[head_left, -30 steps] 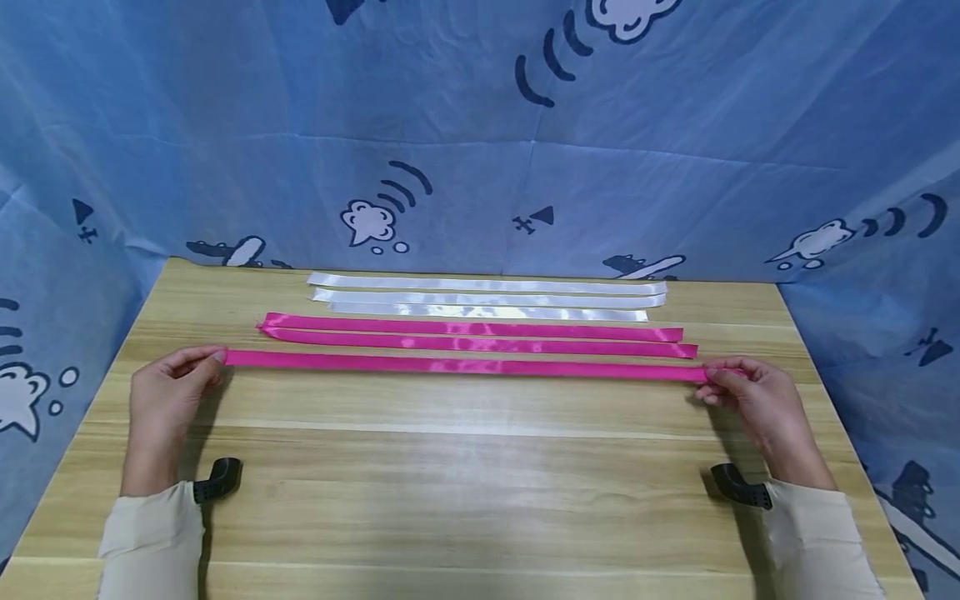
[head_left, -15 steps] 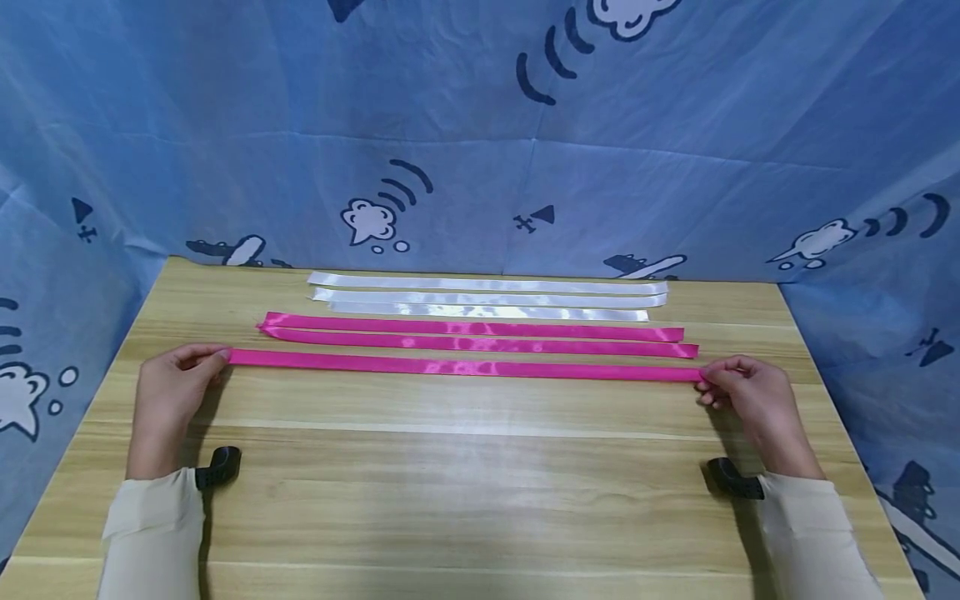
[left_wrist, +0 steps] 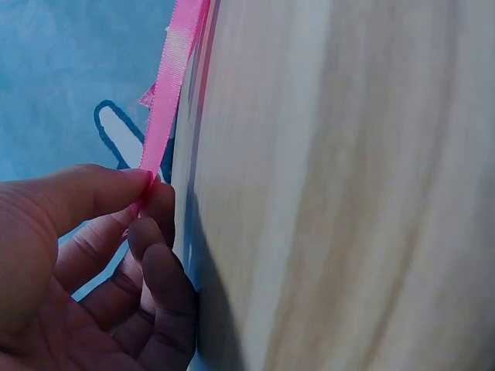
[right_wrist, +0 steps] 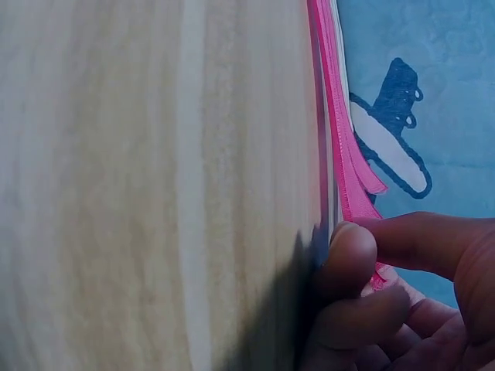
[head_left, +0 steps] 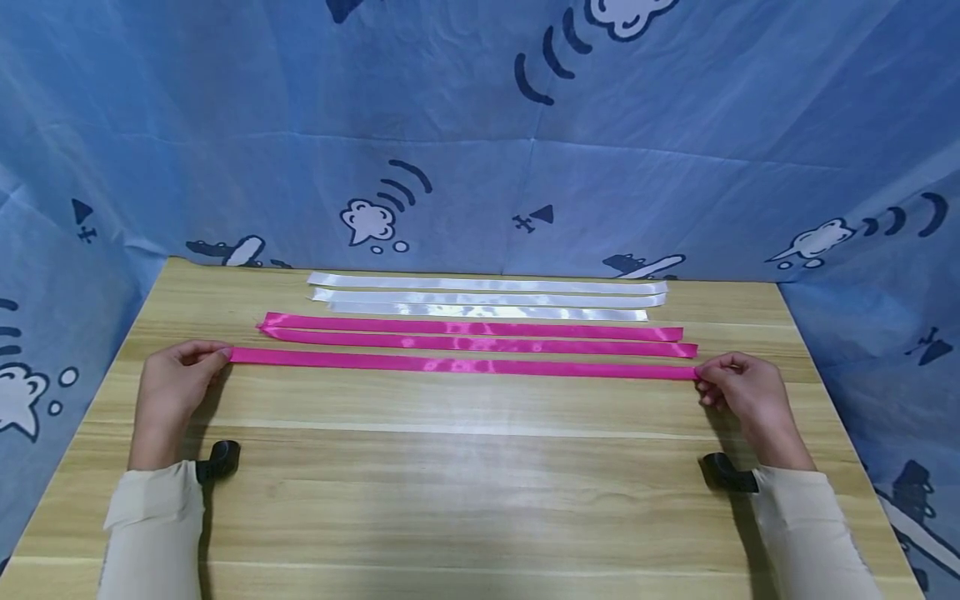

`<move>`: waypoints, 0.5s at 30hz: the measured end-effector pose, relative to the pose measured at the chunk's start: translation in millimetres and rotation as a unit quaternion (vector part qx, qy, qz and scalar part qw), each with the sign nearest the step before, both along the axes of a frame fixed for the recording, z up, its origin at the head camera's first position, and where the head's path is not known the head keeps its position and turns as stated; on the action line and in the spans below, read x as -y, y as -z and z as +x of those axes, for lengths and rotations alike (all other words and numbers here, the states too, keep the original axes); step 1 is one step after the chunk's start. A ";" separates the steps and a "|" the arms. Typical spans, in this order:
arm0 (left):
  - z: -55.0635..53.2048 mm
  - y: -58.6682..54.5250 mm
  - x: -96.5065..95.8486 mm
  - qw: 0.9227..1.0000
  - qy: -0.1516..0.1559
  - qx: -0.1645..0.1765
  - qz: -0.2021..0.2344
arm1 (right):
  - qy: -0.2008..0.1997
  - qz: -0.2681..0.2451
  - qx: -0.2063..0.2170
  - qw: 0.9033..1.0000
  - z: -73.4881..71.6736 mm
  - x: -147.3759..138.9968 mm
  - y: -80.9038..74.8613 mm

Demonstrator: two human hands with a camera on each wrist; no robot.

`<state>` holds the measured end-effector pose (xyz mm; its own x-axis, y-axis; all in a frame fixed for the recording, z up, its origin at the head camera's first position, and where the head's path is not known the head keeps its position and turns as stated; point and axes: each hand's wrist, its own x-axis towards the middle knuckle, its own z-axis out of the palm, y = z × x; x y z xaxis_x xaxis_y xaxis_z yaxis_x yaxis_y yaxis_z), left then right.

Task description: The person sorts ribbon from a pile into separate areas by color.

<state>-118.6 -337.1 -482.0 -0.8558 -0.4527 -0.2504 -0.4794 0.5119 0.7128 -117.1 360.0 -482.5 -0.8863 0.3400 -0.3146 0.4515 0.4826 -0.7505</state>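
Observation:
A pink satin ribbon [head_left: 465, 364] is stretched straight across the table between both hands. My left hand [head_left: 176, 392] pinches its left end between thumb and fingers; the left wrist view shows the ribbon [left_wrist: 166, 100] running up from that pinch. At the other end, my right hand [head_left: 750, 400] pinches the ribbon, with a short tail poking out below the thumb in the right wrist view. Just behind lie two more pink ribbons, a nearer one [head_left: 480, 343] and a farther one [head_left: 480, 326], side by side and almost parallel to the held one.
Farther back, white ribbons lie in a row: a back one [head_left: 487, 285], a middle one [head_left: 487, 298] and a front one [head_left: 487, 312]. A blue patterned cloth [head_left: 465, 100] hangs behind and beside the wooden table [head_left: 465, 500]. Black wrist mounts stick out from both sleeves.
Both hands have shifted slightly away from the body and inward, the right one leftward. The held ribbon has moved a little closer to the other pink ribbons.

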 end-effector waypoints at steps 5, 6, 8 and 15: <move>0.2 -0.7 -0.6 1.000 0.003 -0.002 -0.013 | 0.000 0.004 0.007 1.000 -3.0 1.0 -0.9; 0.3 -0.7 -0.7 1.000 0.005 -0.002 -0.015 | 0.000 0.004 0.007 1.000 -3.3 1.3 -0.8; 0.3 -0.8 -0.9 1.000 0.008 -0.003 -0.014 | 0.000 0.002 0.006 1.000 -3.7 1.3 -0.8; 0.3 -1.8 -2.7 1.000 0.015 -0.003 -0.028 | 0.002 0.005 0.002 1.000 -3.7 2.0 0.8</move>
